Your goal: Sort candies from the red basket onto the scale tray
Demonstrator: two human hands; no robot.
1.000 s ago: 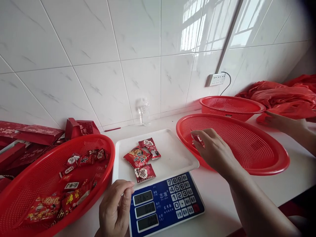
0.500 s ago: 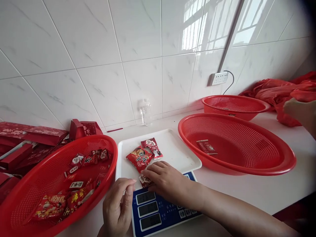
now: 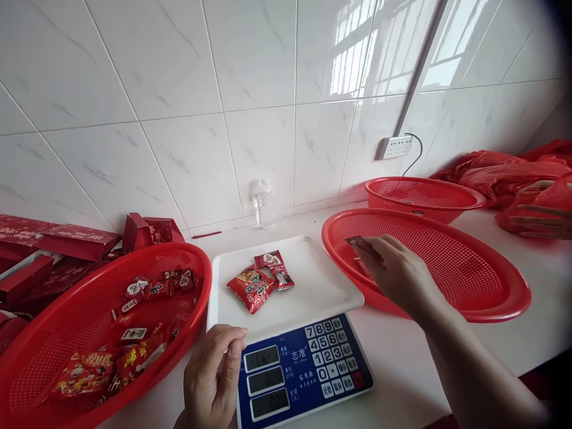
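The right hand (image 3: 397, 271) reaches over the near rim of the big red basket (image 3: 491, 298) at centre right of the frame, with a small red packet (image 3: 360, 245) pinched at its fingertips. The packet juts out toward the upper left of the hand, just above the basket's mesh floor; another packet seems to lie under the fingers, though the hand hides most of it, so I cannot tell for sure.

The left hand (image 3: 212, 381) sits at the bottom centre, loosely curled with thumb against fingers, resting at the left edge of the blue scale (image 3: 304, 369) beside its display panel — whether anything is held inside that curl does not show.

On the scale's white tray (image 3: 322, 280), just above the keypad, lie two red snack packets (image 3: 259, 280), one overlapping the other, well apart from both hands.

At lower left a second red basket (image 3: 44, 333) holds a loose heap of similar packets (image 3: 129, 339). Behind it, at the left edge, red boxes (image 3: 58, 244) are stacked against the tiled wall. A clear bottle (image 3: 267, 204) stands at the wall behind the tray. A third, smaller basket (image 3: 424, 196) sits behind the big one, below a wall socket (image 3: 395, 145). At the far right edge another person's hand (image 3: 536, 217) rests on red plastic bags (image 3: 509, 173).
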